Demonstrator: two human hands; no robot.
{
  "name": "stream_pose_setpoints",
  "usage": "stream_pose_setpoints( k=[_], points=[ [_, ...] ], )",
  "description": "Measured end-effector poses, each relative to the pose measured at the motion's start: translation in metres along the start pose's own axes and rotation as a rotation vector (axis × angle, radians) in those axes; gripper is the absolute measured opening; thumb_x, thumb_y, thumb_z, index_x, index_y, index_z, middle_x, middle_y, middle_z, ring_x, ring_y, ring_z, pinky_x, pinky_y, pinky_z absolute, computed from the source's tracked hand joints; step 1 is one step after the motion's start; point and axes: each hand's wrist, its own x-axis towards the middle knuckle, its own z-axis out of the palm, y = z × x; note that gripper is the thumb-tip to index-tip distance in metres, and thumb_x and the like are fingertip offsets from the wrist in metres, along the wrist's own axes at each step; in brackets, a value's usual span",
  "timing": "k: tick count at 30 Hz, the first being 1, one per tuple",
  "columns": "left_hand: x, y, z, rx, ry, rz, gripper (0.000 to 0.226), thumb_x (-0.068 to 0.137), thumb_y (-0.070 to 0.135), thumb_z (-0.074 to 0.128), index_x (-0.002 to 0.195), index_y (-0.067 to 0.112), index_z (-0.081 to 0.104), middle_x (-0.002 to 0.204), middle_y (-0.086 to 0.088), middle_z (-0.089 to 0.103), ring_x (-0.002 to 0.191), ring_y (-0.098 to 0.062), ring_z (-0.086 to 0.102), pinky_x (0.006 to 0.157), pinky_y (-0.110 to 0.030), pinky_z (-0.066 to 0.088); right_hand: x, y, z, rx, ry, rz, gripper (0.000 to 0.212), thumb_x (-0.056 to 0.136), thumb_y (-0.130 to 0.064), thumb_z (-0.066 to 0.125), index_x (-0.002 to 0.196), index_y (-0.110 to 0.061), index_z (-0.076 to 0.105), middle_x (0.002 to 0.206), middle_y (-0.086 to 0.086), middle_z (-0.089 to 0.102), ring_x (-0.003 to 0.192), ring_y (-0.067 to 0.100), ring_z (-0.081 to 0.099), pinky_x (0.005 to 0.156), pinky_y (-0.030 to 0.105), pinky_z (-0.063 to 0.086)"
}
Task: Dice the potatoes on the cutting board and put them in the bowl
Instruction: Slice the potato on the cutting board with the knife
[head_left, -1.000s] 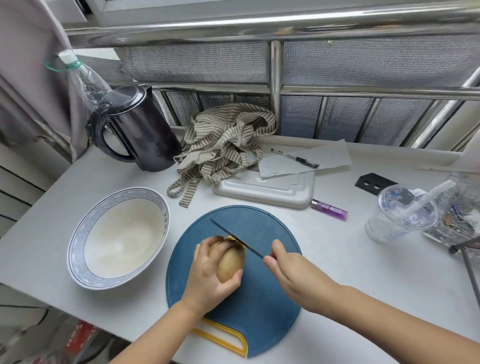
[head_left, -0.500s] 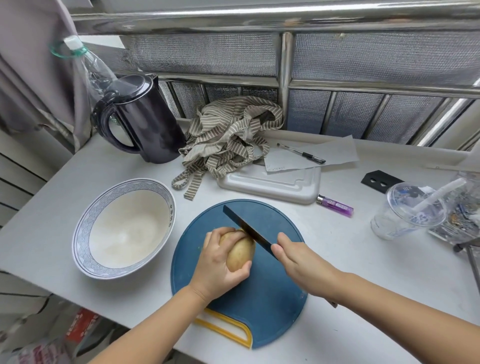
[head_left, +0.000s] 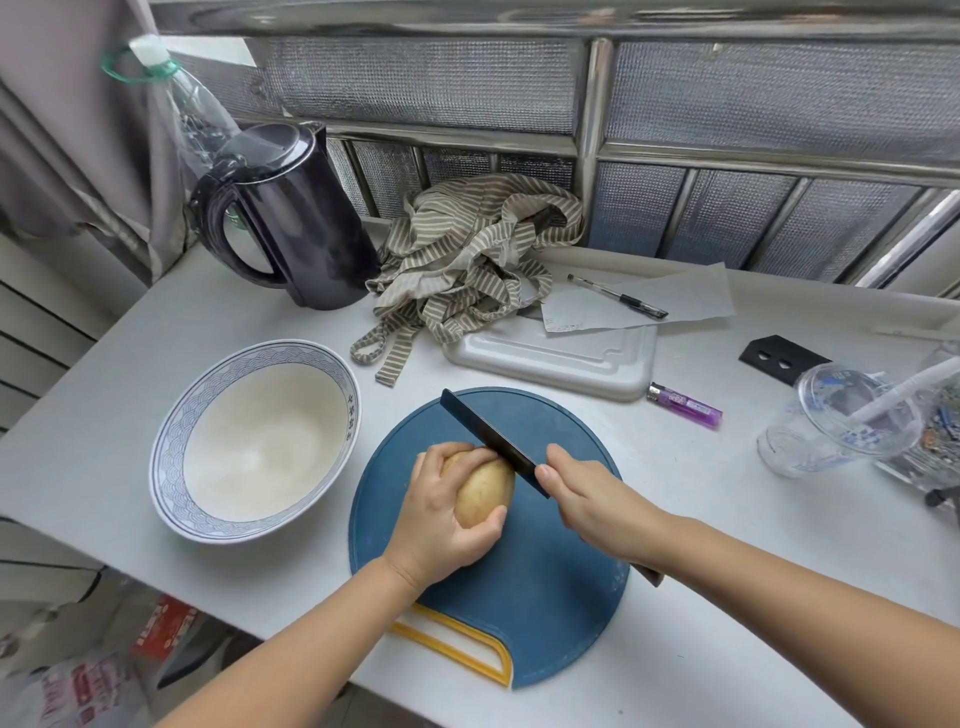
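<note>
- Round dark-blue plastic cutting board with a yellow-edged grip (head_left: 519, 597): the work surface and the reference for all entries below.
- Whole tan, unpeeled potato (head_left: 485, 493): at the board's centre, resting on it, uncut as far as can be seen.
- Left hand (head_left: 441, 514): over the board's centre-left, fingers and thumb curled round the potato, apparently to stop it rolling under the blade.
- Broad black-bladed kitchen knife (head_left: 488, 441): above the board's far half, slanted, its edge laid against the potato's far-right flank. Whether it has bitten in cannot be told.
- Right hand (head_left: 592, 499): over the board's right half, closed round the knife handle close to the blade, probably for control.
- White ceramic bowl with a blue wave-pattern rim (head_left: 169, 447): just left of the board, holding no potato, and close enough that dice can go straight in.
- Black electric kettle (head_left: 306, 228) and striped beige cloth (head_left: 467, 260): beyond the board.
- Purple lighter (head_left: 685, 405): beyond the board's right edge.
- Judged stage: first cut being set up.
</note>
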Motion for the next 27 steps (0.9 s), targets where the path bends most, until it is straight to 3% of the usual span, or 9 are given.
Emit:
stream_pose_setpoints(
  k=[5, 15, 23, 27],
  points=[
    [0.003, 0.001, 0.000, -0.008, -0.015, -0.031, 0.051, 0.068, 0.042, 0.063, 0.119, 0.035, 0.060, 0.114, 0.013, 0.047, 0.108, -0.007, 0.044, 0.098, -0.006, 0.027, 0.004, -0.001, -0.003, -0.009, 0.000, 0.025, 0.034, 0.105, -0.040, 0.028, 0.081, -0.015, 0.028, 0.070, 0.005, 0.042, 0.061, 0.019, 0.035, 0.068, 0.044, 0.046],
    [0.010, 0.005, -0.005, -0.018, -0.090, -0.093, 0.055, 0.069, 0.052, 0.055, 0.119, 0.031, 0.062, 0.112, 0.012, 0.047, 0.108, -0.010, 0.043, 0.094, -0.012, 0.030, 0.013, -0.001, -0.007, 0.081, -0.032, 0.103, 0.031, 0.105, -0.039, 0.029, 0.084, -0.015, 0.031, 0.070, 0.008, 0.044, 0.052, 0.020, 0.039, 0.042, 0.024, 0.035],
    [0.014, 0.004, -0.008, -0.078, -0.121, -0.120, 0.054, 0.067, 0.054, 0.054, 0.117, 0.033, 0.061, 0.110, 0.011, 0.049, 0.109, -0.009, 0.046, 0.092, -0.001, 0.026, 0.018, -0.002, -0.007, 0.186, -0.043, 0.139, 0.030, 0.104, -0.040, 0.030, 0.082, -0.018, 0.030, 0.068, 0.006, 0.041, 0.045, 0.015, 0.032, 0.040, 0.022, 0.030],
    [0.015, 0.000, -0.011, -0.111, -0.137, -0.141, 0.051, 0.067, 0.055, 0.054, 0.116, 0.040, 0.058, 0.110, 0.013, 0.049, 0.111, -0.009, 0.047, 0.094, -0.005, 0.028, 0.019, 0.000, 0.002, 0.191, -0.017, 0.100, 0.030, 0.104, -0.038, 0.029, 0.082, -0.017, 0.028, 0.070, 0.007, 0.039, 0.048, 0.014, 0.032, 0.040, 0.021, 0.032]
  ],
)
